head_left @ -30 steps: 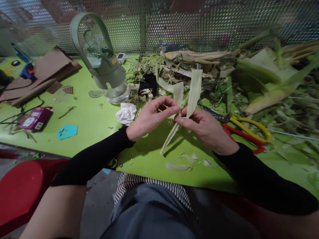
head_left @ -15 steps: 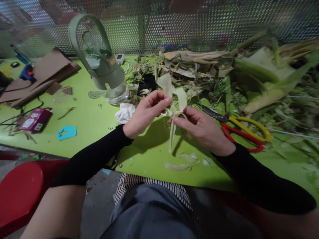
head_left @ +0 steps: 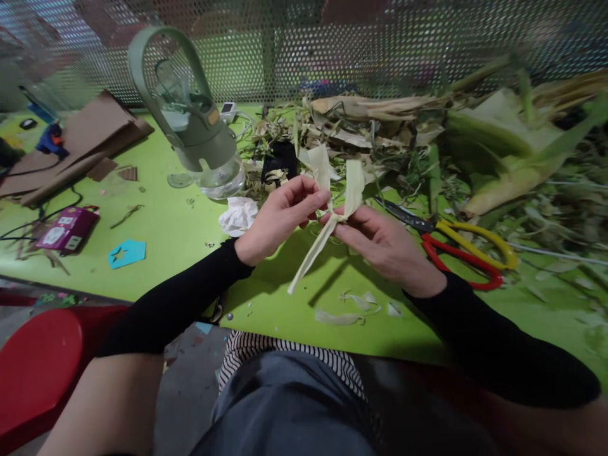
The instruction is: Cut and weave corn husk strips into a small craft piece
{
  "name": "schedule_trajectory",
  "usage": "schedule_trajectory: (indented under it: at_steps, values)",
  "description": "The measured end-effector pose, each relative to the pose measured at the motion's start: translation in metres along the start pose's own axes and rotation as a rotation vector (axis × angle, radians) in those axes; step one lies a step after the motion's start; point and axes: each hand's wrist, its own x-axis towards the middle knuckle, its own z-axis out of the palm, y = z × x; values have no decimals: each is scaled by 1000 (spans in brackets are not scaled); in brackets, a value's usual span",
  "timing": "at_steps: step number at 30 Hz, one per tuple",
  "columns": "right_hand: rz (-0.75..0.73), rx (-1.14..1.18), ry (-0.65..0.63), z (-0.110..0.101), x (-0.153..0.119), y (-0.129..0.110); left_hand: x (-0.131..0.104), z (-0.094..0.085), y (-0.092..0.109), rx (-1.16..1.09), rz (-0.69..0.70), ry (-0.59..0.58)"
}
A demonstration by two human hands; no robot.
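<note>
Above the green tabletop [head_left: 190,253], a pale corn husk piece [head_left: 313,248] is tied or crossed at a small knot, with two broad ends pointing up and a long strip hanging down to the left. My left hand [head_left: 280,218] pinches it on the left, thumb against fingers, near the base of one upright end. My right hand [head_left: 387,247] holds it by the knot between thumb and fingers. The fingertips of both hands nearly meet, and part of the husk behind them is hidden. Below lie small husk scraps [head_left: 339,318].
Red-and-yellow-handled scissors [head_left: 468,250] lie right of my right hand. Heaped husks [head_left: 380,126] fill the back right. A bottle [head_left: 209,139] and crumpled tissue [head_left: 238,216] stand left of my hands. Farther left are cardboard [head_left: 95,136], a purple box [head_left: 69,229] and blue paper [head_left: 127,253].
The hanging strip has swung from straight down to the lower left. The right upright end stands higher and straighter. Both hands have kept nearly the same place.
</note>
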Motion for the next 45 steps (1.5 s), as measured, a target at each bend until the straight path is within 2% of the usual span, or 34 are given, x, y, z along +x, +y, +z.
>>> schedule_trajectory:
  at_steps: [5, 11, 15, 37, 42, 45]
  values:
    - [-42, -129, -5, -1, 0, 2, 0, 0, -2, 5, 18, 1]
    - [-102, -157, -15, -4, 0, -1, -2, 0, 0, -20, 60, -12]
    - [-109, -197, -16, -4, 0, -4, -3, 1, 3, -4, 26, 14]
    - [-171, -194, -68, -1, 0, -4, -3, 1, 6, 1, 42, 36]
    - [-226, -219, -85, -2, 0, -2, -3, 0, 7, 11, 58, 38]
    - [-300, -274, -64, -4, 0, 1, -2, -4, 10, 34, 33, -3]
